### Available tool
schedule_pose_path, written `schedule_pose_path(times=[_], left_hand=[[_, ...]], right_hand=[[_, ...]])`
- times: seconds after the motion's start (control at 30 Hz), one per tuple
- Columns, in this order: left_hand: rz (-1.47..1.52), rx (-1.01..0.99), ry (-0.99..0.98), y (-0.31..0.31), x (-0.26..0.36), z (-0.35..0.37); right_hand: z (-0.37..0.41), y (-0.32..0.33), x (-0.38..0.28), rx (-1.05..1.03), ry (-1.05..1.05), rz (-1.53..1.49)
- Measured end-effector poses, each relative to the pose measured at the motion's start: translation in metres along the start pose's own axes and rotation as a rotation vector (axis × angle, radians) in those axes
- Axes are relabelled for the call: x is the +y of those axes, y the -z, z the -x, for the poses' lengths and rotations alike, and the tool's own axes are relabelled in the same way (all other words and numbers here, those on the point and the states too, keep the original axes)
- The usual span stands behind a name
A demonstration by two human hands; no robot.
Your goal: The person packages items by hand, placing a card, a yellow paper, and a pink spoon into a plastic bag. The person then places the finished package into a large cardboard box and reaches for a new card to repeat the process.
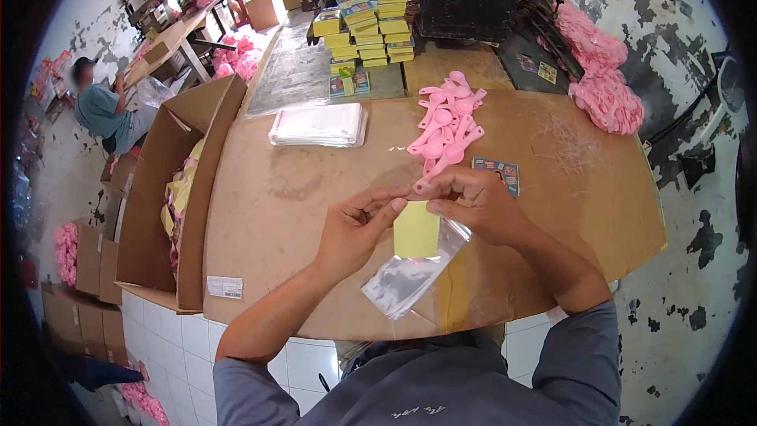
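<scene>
My left hand [364,222] is closed in a pinch at the upper left corner of a yellow card [416,235]. At the card's upper right corner, the thumb and fingers of my right hand [479,203] pinch it too. A clear plastic bag [402,284] slants below and behind the card, its upper edge near my right fingers. Just beyond my fingertips is a pile of pink plastic measuring spoons [451,120]; the nearest spoon's handle end reaches right to my fingers. A printed card [498,173] lies on the table behind my right hand.
A stack of clear bags [319,125] sits on the cardboard-covered table [268,229]. Yellow card stacks [363,28] stand at the back. Left of the table is a large open carton [209,189]; pink spoons in bundles [603,71] lie at right. A person [110,106] sits far left.
</scene>
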State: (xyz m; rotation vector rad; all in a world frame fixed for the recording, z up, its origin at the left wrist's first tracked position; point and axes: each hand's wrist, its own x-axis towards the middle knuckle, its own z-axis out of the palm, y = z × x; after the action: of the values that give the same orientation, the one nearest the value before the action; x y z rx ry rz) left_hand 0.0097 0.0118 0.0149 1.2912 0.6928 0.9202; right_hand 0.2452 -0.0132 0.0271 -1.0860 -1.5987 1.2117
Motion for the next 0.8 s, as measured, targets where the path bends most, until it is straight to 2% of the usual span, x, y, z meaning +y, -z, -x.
schedule_pose_path(times=[0.2,0.33,0.4,0.53,0.63,0.73,0.8], left_hand=[[0.052,0.019,0.004,0.0,-0.007,-0.002],[-0.012,0.038,0.047,0.002,-0.013,-0.003],[-0.017,0.014,0.0,0.001,-0.013,-0.004],[0.003,-0.015,-0.011,0.004,-0.018,-0.005],[-0.169,-0.055,0.044,0.012,-0.018,-0.006],[-0.03,-0.104,0.012,0.011,-0.012,-0.004],[0.235,-0.16,0.012,0.016,-0.019,-0.007]], right_hand=[[0.0,0.002,0.008,0.044,-0.018,-0.142],[0.002,0.005,0.012,0.067,-0.028,-0.117],[0.002,0.008,0.013,0.054,-0.039,-0.125],[0.001,0.011,0.022,0.04,0.08,-0.174],[0.002,0.016,0.027,0.025,0.082,-0.117],[0.002,0.02,0.027,0.008,0.017,-0.083],[0.003,0.022,0.022,-0.001,-0.075,-0.12]])
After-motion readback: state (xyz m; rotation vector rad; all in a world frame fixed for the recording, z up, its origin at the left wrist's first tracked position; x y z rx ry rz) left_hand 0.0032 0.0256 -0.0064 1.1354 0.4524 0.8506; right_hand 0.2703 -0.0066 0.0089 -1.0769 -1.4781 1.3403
